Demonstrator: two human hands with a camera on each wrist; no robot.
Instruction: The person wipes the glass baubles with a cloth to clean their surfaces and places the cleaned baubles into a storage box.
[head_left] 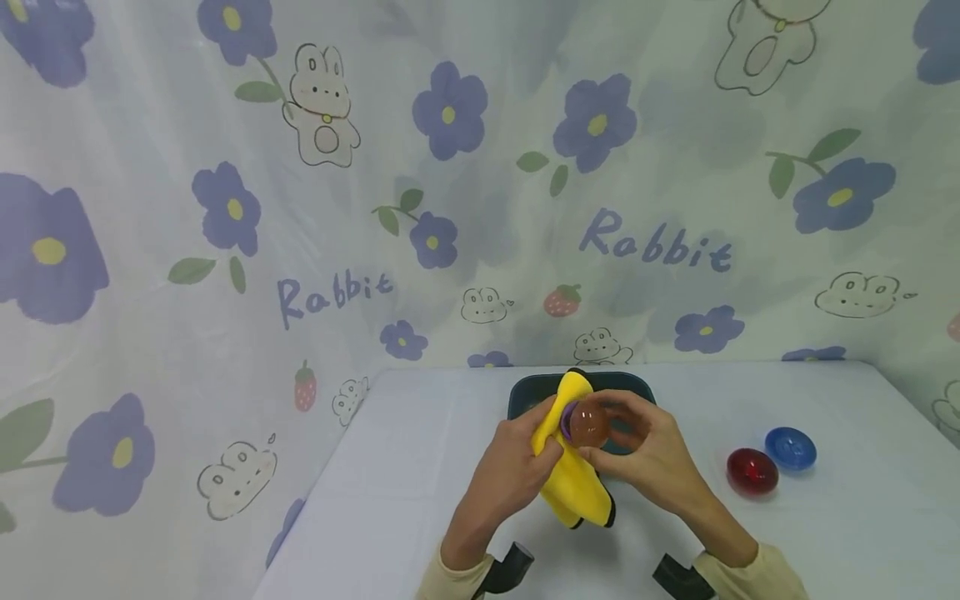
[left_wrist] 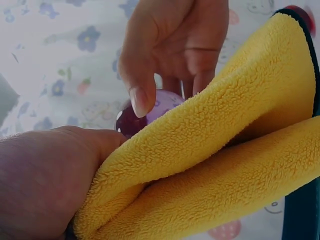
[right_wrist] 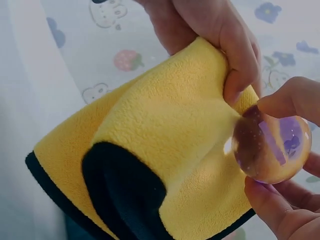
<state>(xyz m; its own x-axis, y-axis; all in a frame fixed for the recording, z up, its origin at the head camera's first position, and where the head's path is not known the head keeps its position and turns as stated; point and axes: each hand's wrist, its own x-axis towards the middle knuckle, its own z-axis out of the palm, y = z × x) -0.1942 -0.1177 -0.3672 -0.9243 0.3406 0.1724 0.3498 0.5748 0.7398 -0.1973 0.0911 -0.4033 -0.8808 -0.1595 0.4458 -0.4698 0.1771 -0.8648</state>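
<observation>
While your left hand bunches the yellow cloth with curled fingers, your right hand pinches the small translucent purple bowl between thumb and fingertips, held up off the white table so the cloth can press against its side (a wiping grip, by the look of it). Cloth and bowl touch just above the dark tray; its contents are hidden behind your hands, so I cannot tell what lies in it. Well to your right, a red bowl and a blue bowl sit just beside each other on the table, both apparently holding nothing.
</observation>
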